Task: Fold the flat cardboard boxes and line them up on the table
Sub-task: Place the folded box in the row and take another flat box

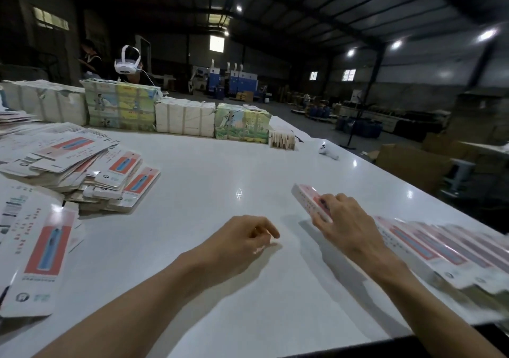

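Gripping a folded box (pixel 305 199) by its near end, the right hand (pixel 347 225) holds it low over the table (pixel 220 164), just beside the row of folded boxes (pixel 440 247) along the right edge. It is white card with a red panel picturing a slim blue item; the print is too blurred to read. The left hand (pixel 242 236) is loosely curled, holding nothing. Flat boxes (pixel 82 164) pile at the left edge.

Head-worn view down over table (pixel 209 181)
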